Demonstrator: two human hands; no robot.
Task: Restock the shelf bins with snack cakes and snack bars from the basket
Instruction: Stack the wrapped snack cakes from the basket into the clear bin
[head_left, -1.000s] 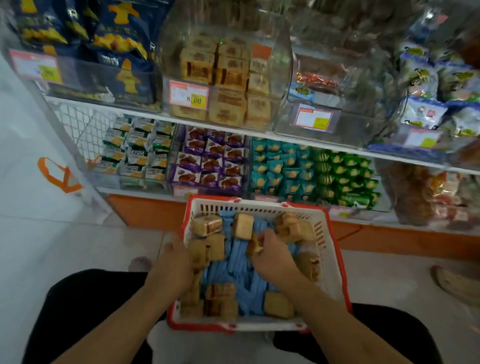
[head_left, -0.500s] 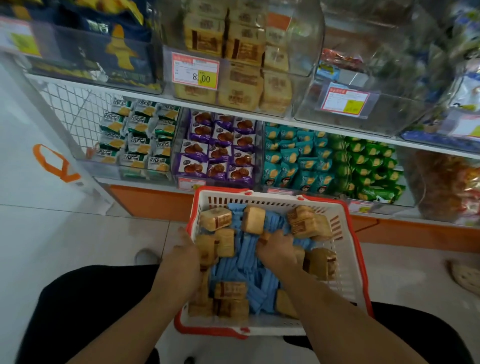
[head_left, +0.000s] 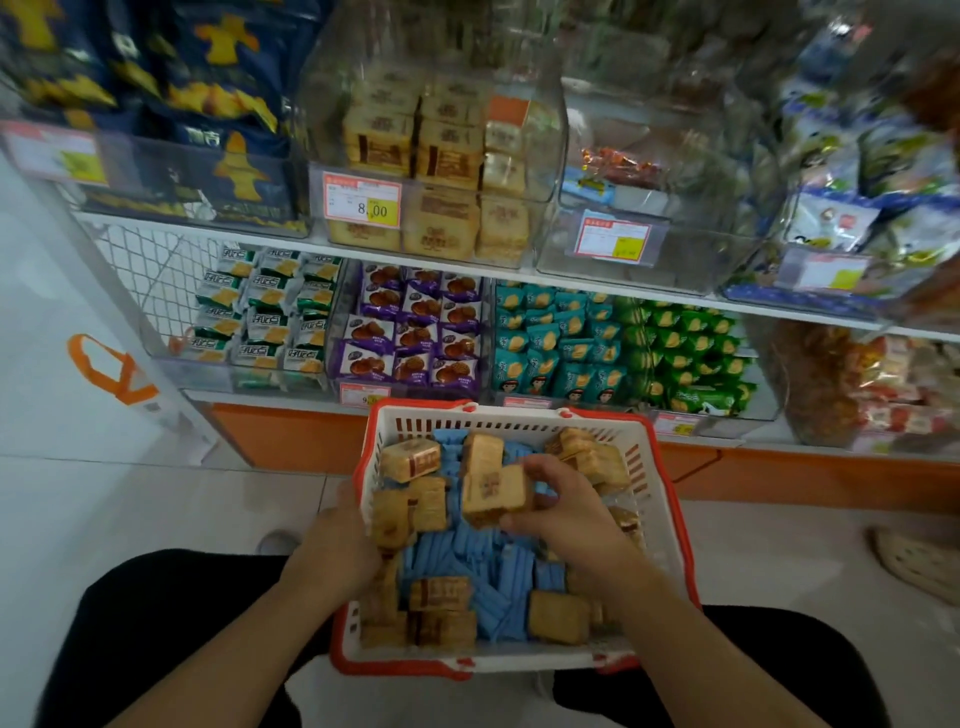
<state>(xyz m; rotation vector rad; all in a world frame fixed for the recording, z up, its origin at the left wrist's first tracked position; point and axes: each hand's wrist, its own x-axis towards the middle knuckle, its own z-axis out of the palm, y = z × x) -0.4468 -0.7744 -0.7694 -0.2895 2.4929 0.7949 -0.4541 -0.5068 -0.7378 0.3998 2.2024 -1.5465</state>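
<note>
Head view looks down on a white basket (head_left: 658, 499) with a red rim, resting between the person's knees, heaped with tan cakes (head_left: 410, 460) over a layer of blue bars (head_left: 467, 558). The right hand (head_left: 569, 512) has its fingers and thumb curled round one or two cakes (head_left: 493, 491), lifted just above the pile. The left hand (head_left: 337, 553) sits at the basket's left rim with its fingers bent into the heap against a cake; whether it actually grips one I cannot tell.

Risks, as I judge them: the right hand's hold looks like a fingertip pinch on slick wrappers, so a cake could slip back into the basket or onto the floor on the way up. The likely target, the clear cake bin (head_left: 431, 156) on the upper shelf far left of centre, is already stacked high, so a careless push could topple its rows. The emptier bin (head_left: 644, 208) to its right could be mistaken for it.

Below, a lower shelf holds green, purple, teal and green packets. The floor (head_left: 130, 509) is pale tile, and the shelf base is orange.
</note>
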